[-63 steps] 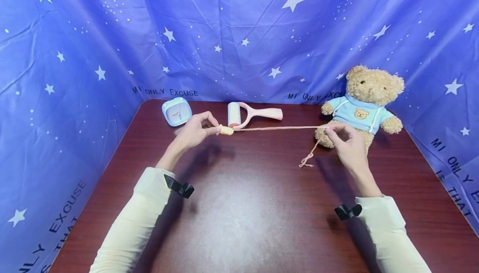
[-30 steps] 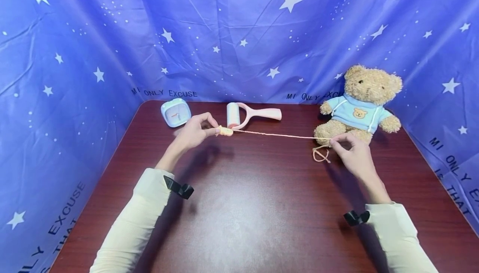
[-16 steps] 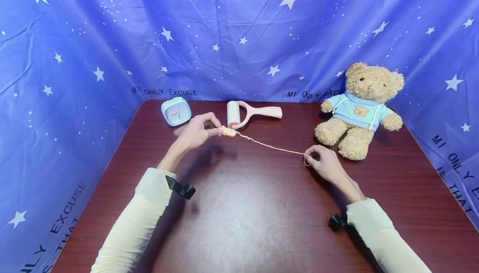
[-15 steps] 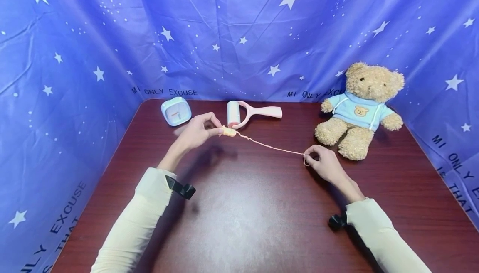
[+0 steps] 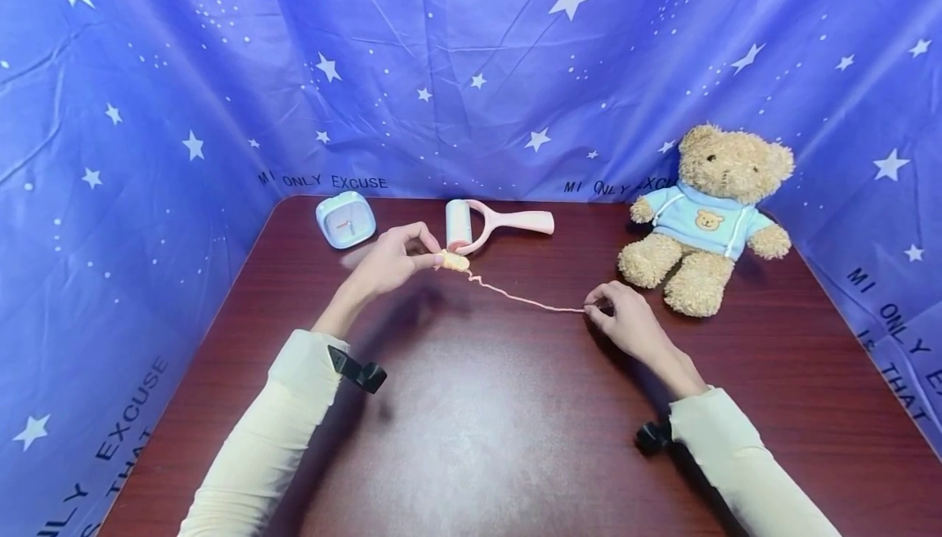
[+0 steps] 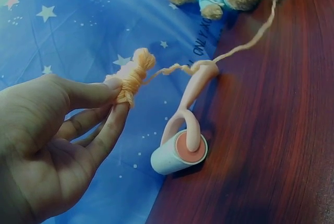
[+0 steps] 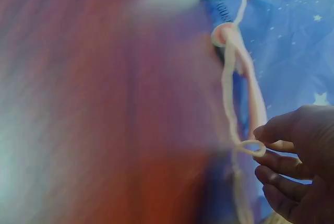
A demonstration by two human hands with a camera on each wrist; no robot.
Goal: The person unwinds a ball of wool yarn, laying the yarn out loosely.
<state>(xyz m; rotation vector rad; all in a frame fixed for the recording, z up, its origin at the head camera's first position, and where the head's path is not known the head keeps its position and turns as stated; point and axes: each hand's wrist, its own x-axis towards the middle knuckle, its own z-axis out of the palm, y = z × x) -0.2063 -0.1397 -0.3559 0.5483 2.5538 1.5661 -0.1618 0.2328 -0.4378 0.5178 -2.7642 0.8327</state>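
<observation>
My left hand (image 5: 393, 259) pinches a small wound bundle of pale orange yarn (image 6: 133, 80) between thumb and fingertips, above the table. From the bundle a single yarn strand (image 5: 526, 300) runs slackly to the right. My right hand (image 5: 629, 320) pinches that strand between thumb and forefinger. A small loop of the strand (image 7: 252, 148) shows at the right fingertips in the right wrist view, with a blurred length hanging below it. Behind the bundle lies a lint roller (image 5: 508, 222) with a pink handle and white roll. The right hand is in front of the teddy bear (image 5: 710, 226).
A pale blue square clock (image 5: 346, 220) stands at the table's back left. The teddy bear in a light blue top sits at the back right. Under everything is a dark red-brown wooden table (image 5: 471, 422). A blue starry curtain (image 5: 441, 46) encloses its back and sides.
My right hand has moved left and toward the front edge, away from the bear's legs. The strand has gone from taut to slack. The left hand and bundle have shifted slightly right.
</observation>
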